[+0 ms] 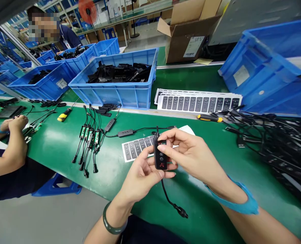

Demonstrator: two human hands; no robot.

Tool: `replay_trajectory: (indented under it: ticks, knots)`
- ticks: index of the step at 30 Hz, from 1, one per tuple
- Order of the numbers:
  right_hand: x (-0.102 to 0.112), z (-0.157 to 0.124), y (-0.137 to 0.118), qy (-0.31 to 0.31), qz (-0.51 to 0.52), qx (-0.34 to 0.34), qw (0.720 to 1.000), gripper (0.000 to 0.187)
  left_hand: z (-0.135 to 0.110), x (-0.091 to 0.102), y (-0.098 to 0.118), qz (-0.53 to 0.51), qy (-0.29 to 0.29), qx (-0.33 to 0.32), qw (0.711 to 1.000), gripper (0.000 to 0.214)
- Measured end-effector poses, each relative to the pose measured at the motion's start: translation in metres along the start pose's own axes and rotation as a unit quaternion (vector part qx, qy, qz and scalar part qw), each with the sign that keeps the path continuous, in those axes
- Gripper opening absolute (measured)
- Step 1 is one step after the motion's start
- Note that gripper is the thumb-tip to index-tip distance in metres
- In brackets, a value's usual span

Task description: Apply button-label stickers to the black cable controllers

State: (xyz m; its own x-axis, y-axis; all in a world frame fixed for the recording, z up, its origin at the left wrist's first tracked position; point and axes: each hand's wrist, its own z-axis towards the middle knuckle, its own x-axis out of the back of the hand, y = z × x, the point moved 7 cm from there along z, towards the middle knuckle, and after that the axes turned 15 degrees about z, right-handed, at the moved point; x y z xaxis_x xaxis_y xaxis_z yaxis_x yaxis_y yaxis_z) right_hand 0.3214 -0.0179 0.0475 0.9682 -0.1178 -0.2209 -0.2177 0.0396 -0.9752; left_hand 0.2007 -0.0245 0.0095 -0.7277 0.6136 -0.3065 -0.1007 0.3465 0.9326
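Workbench: a green workbench point(51, 159) is spanned by the view, with a metal-edged shelf strip behind.

Cardboard box: an open carton point(188, 42) is set beyond the bench, flaps raised; its contents are hidden.

Right crate: a large blue crate point(267, 74) is placed at the right; its inside cannot be seen.

Centre crate: a blue plastic crate point(112, 96) is heaped with black plastic parts point(119, 73).

Left crates: black parts point(39, 78) are held in a blue crate point(42, 86), and black cables point(71, 53) in another point(76, 64). A further blue crate point(108, 47) is seen behind, its contents hidden.

Loose cables: a black cable pile point(267, 142) is heaped at the right.

Bench items: label sheets point(198, 103) are stacked by a yellow-handled screwdriver point(210, 118); wired circuit boards point(89, 135) are laid out at the left.

Left hand: a black inline controller point(160, 156) is gripped from below by the left hand point(142, 179), fingers curled.

Right hand: the controller's top is pinched by the right hand point(191, 152), above a label sheet point(136, 149).

Co-worker: a board is handled by a co-worker's hands point(18, 123), partly hidden.
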Motion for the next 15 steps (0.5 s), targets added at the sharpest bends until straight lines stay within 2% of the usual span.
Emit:
replay_trajectory:
  ticks: [9,15]
  knots:
    - [0.0019,0.0014,0.0029,0.000,0.007,-0.003,1.000,0.017,0.0011,-0.0006,0.0013,-0.003,-0.007,-0.008,1.000,0.049]
    - [0.0029,0.0011,0.0008,0.005,-0.004,0.006,1.000,0.014,0.0013,-0.0001,0.0006,0.002,-0.011,-0.010,1.000,0.053]
